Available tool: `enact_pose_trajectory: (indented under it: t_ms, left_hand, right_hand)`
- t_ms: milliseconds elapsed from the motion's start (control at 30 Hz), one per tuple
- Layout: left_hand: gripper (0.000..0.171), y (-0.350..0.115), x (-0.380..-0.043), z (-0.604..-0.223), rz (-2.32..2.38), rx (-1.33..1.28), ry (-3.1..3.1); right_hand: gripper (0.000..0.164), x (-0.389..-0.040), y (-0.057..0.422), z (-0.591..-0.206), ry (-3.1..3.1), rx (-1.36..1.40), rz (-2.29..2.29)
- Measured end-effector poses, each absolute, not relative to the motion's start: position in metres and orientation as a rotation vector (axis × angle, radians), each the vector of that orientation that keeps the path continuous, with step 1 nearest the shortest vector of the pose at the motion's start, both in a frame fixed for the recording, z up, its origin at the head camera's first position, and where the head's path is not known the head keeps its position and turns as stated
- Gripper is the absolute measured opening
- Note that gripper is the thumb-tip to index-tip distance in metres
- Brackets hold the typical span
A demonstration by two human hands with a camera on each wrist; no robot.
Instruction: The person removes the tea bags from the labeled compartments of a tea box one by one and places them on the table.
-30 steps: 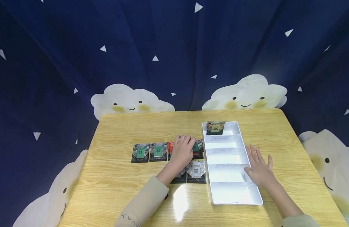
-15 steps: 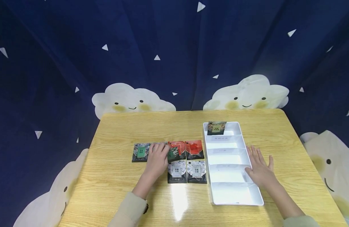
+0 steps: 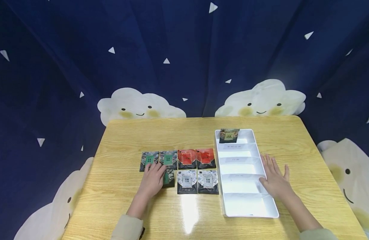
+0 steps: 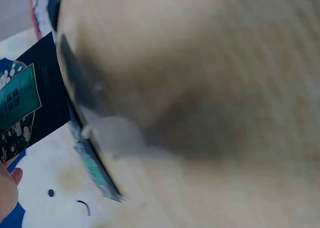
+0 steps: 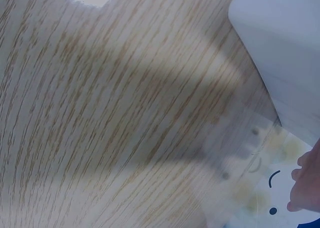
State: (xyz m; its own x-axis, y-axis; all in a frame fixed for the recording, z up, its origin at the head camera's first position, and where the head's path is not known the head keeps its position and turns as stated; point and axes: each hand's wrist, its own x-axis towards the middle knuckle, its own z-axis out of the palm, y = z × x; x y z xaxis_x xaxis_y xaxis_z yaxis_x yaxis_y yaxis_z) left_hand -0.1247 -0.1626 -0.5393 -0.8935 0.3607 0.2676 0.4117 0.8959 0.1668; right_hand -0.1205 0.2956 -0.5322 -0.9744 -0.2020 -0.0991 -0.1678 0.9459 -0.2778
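Observation:
My left hand (image 3: 152, 181) pinches a dark packet with a green label (image 3: 169, 178), over the table just in front of two similar green-label packets (image 3: 168, 160). The left wrist view shows this packet (image 4: 35, 105) tilted up from the tabletop, with part of the hand (image 4: 6, 192) at its lower corner. My right hand (image 3: 275, 181) lies with straight, spread fingers along the right side of a white divided tray (image 3: 251, 213). In the tray's far compartment leans a dark packet with a gold label (image 3: 228, 136).
Two red packets (image 3: 205, 158) lie left of the tray, with two white-and-black packets (image 3: 186, 181) in front of them. The tray's several compartments carry small labels on their dividers. A dark blue curtain (image 3: 184, 50) with cloud prints hangs behind the wooden table (image 3: 121, 133).
My left hand has carried the green-label packet leftward from over the red packets, then nearer to me, uncovering both red packets. The right hand and tray stay put.

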Motion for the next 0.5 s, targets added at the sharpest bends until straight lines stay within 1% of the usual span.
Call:
enact_pose_trajectory:
  t_ms: [200,500]
  left_hand:
    - [0.009,-0.166,-0.122,-0.555,-0.262,-0.610,-2.906]
    - [0.020,-0.160,-0.122,-0.580,-0.144,-0.513,-2.976]
  right_hand:
    - [0.078,-0.120,0.297,-0.533,2.978,-0.288,-0.402]
    - [0.077,-0.120,0.296,-0.533,2.981,-0.290,-0.400]
